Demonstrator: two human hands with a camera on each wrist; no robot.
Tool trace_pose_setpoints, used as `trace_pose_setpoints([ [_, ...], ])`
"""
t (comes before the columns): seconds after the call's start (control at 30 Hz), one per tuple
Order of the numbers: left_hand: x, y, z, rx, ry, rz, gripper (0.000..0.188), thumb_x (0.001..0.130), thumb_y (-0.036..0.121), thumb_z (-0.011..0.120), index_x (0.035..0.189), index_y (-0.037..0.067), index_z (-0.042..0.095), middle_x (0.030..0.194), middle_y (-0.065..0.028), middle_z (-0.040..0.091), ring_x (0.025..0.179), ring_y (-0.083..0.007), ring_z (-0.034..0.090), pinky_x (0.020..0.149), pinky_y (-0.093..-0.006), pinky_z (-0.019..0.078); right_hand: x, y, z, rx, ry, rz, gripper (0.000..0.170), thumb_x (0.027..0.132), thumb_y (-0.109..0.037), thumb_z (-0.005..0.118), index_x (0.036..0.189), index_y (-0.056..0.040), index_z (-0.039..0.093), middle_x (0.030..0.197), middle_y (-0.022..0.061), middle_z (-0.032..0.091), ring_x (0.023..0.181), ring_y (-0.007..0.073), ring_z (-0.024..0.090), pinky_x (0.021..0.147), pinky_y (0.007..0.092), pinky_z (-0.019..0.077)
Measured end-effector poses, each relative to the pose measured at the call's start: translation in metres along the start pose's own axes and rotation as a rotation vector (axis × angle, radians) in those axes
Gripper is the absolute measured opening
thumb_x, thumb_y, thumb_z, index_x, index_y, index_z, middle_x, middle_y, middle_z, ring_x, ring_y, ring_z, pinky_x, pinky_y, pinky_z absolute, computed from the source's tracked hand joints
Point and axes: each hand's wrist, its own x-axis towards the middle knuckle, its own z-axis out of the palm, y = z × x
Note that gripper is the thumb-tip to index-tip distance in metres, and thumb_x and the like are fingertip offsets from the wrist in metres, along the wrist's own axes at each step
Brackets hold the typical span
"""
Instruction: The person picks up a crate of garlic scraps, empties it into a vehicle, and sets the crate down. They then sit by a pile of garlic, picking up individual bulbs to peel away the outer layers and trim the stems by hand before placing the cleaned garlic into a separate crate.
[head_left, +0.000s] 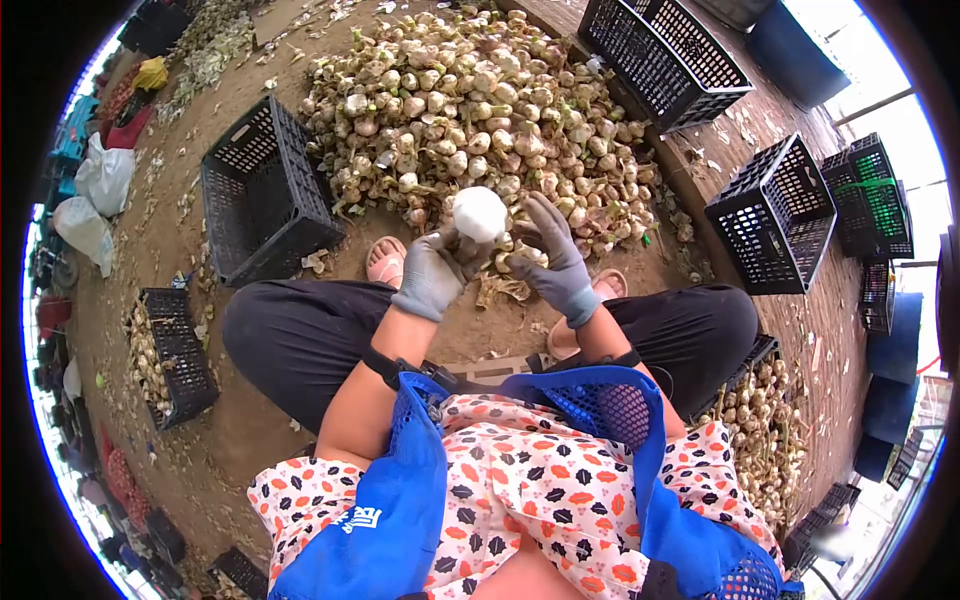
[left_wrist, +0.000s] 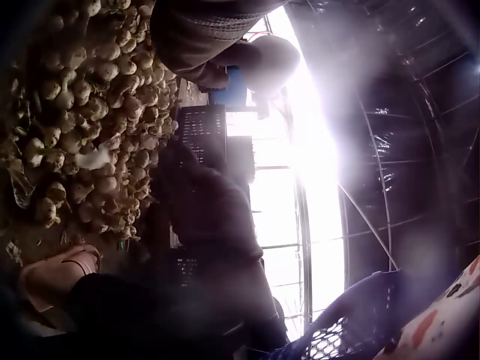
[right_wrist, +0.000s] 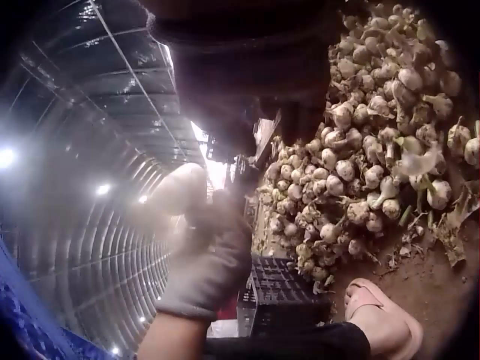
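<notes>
A clean white garlic bulb is held up by the gloved left hand, its fingers curled under it. The gloved right hand is just to the right with fingers spread and apart, nothing plainly in it. In the left wrist view the white bulb shows beside the left hand, while the right hand is dark. The right wrist view shows the bulb on the left hand. Beyond both hands lies a large heap of garlic.
A black crate stands left of the heap; more crates stand on the right. A crate of garlic is at the left, and more garlic lies right of the person's knee. Sandalled feet are close below the heap.
</notes>
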Motion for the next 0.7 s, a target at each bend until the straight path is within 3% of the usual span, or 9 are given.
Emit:
trace_pose_setpoints([
  [0.03,-0.005,-0.002,0.004,0.093,0.017,-0.073,0.034,0.089,0.007,0.04,0.12,-0.005,0.047,0.102,-0.0168,0.063,0.08,-0.0254,0.067,0.092,-0.0494,0.0508,0.001,-0.007,0.003,-0.205,-0.042,-0.245,0.056,0.074,0.01,0.062,0.127,-0.0081,0.053,0.132,0.012,0.048,0.104,0.0212,0.058,0.085,0.0308,0.0492],
  [0.13,-0.015,-0.016,0.0,0.177,-0.01,-0.175,0.034,0.088,0.007,0.041,0.119,-0.006,0.048,0.095,-0.0152,0.063,0.077,-0.0248,0.065,0.091,-0.0501,0.0506,0.002,0.001,0.008,-0.021,0.023,-0.291,0.031,0.081,0.004,0.064,0.111,-0.004,0.064,0.114,0.0107,0.061,0.098,0.0174,0.06,0.081,0.027,0.0496],
  [0.2,-0.006,-0.011,-0.02,0.129,-0.086,-0.25,0.034,0.087,0.008,0.041,0.116,-0.007,0.049,0.092,-0.0135,0.063,0.079,-0.0247,0.064,0.09,-0.0519,0.05,-0.001,0.002,0.007,0.22,0.243,0.105,0.013,0.091,-0.007,0.057,0.095,-0.0002,0.067,0.087,0.0051,0.067,0.076,0.0107,0.061,0.068,0.0226,0.0502],
  [0.27,-0.003,-0.004,-0.025,0.1,-0.097,-0.163,0.033,0.087,0.009,0.04,0.114,-0.007,0.051,0.092,-0.0137,0.063,0.082,-0.0241,0.064,0.089,-0.0513,0.051,0.0,0.026,-0.003,0.304,0.279,0.322,0.021,0.094,-0.022,0.054,0.09,-0.0033,0.062,0.081,0.0052,0.064,0.066,0.0107,0.058,0.06,0.0236,0.0483],
  [0.33,-0.004,0.015,0.001,0.18,0.083,0.241,0.028,0.087,0.005,0.044,0.112,-0.004,0.054,0.095,-0.0147,0.061,0.086,-0.027,0.063,0.084,-0.0453,0.0548,-0.001,0.009,0.001,0.399,0.422,0.441,0.024,0.094,-0.028,0.053,0.089,-0.0053,0.058,0.077,0.0051,0.062,0.063,0.0117,0.057,0.056,0.0253,0.0478],
  [0.4,-0.015,0.073,0.003,0.025,-0.112,0.287,0.032,0.081,-0.001,0.055,0.112,-0.006,0.052,0.087,-0.0131,0.062,0.082,-0.0265,0.063,0.085,-0.0462,0.0544,-0.002,0.012,-0.002,0.492,0.568,0.564,0.027,0.095,-0.034,0.051,0.089,-0.0074,0.055,0.074,0.005,0.06,0.059,0.0127,0.055,0.053,0.027,0.0473],
  [0.53,-0.039,0.209,0.021,0.109,-0.113,0.669,0.022,0.088,-0.001,0.043,0.106,-0.007,0.053,0.079,-0.0149,0.064,0.07,-0.0265,0.066,0.088,-0.0555,0.0507,-0.004,0.023,-0.003,0.586,0.535,0.61,0.02,0.093,-0.028,0.052,0.087,-0.0092,0.052,0.079,0.0073,0.061,0.062,0.0198,0.062,0.054,0.0327,0.0513],
  [0.63,-0.035,0.313,0.013,0.145,0.228,0.98,0.014,0.092,0.005,0.045,0.097,-0.005,0.054,0.077,-0.0148,0.063,0.073,-0.0298,0.065,0.082,-0.0521,0.0547,-0.005,0.027,0.007,0.486,0.435,0.687,0.021,0.091,-0.018,0.055,0.106,-0.0064,0.049,0.094,0.0114,0.063,0.064,0.0196,0.063,0.056,0.0325,0.054],
  [0.7,-0.02,0.359,-0.006,0.571,0.613,1.064,0.021,0.084,0.013,0.06,0.1,-0.001,0.057,0.09,-0.0161,0.063,0.084,-0.0266,0.065,0.081,-0.0424,0.0536,-0.008,0.025,0.012,0.451,0.375,0.75,0.02,0.09,-0.016,0.053,0.107,-0.0062,0.049,0.092,0.0111,0.063,0.065,0.0202,0.063,0.057,0.0324,0.0542],
])
